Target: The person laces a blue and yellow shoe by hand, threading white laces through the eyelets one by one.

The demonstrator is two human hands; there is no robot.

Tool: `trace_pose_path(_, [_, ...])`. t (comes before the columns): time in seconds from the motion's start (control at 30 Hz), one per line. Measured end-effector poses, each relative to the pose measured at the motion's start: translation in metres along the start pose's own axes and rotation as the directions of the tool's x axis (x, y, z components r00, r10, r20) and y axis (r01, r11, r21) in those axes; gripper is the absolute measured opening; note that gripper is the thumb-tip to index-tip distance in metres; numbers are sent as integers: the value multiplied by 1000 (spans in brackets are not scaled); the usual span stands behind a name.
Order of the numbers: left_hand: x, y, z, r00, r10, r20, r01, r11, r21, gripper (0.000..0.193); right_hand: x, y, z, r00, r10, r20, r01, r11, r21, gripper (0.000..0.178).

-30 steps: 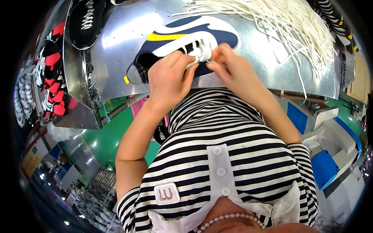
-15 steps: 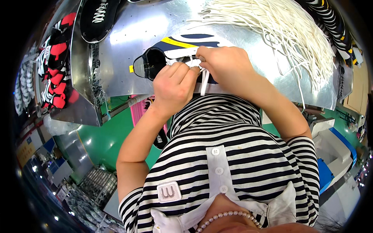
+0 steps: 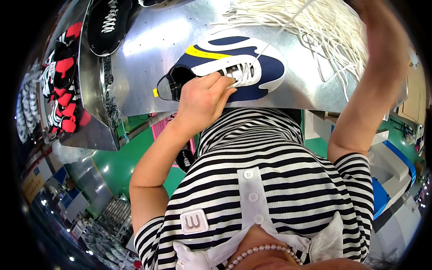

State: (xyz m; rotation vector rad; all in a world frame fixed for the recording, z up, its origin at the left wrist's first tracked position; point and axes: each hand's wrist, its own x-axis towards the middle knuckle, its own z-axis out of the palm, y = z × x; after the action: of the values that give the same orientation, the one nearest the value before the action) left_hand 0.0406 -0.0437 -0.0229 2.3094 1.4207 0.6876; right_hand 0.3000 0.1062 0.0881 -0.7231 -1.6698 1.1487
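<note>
A navy, white and yellow sneaker lies on its side on the metal tabletop, toe to the right, opening to the left. My left hand is closed at the sneaker's throat, thumb and fingers pinched by the tongue and lacing; exactly what lies between the fingertips is hidden. From the eyelets a white shoelace runs taut up to the right and leaves the picture at the top. My right hand is raised at the upper right edge, blurred, its fingers cut off; the tight lace runs toward its side.
A big pile of loose white laces covers the back right of the metal tabletop. A black laced shoe lies at the back left. Red, black and white shoe parts are stacked beyond the left edge. Dark striped pieces line the far right.
My right hand has left the sneaker and swung up and right, drawing a lace out tight. My left hand stays at the sneaker's throat. The sneaker's front now shows uncovered.
</note>
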Motion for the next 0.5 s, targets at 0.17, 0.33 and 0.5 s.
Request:
trace_pose_path(0.17, [-3,1,-3,979,-201,9,197,944,-264,47,-69,73,84,931,351,104,-363,922,138,19])
trace_pose_path(0.33, [4,6,-13,820,-552,151,569,755,-327,66,-70,86,103,868,457,194,-485,864,136,18])
trace_pose_path(0.5, [-3,-2,-2,852,-523,30,514,825,-234,64,-47,65,103,885,395,247,-466,773,431,20])
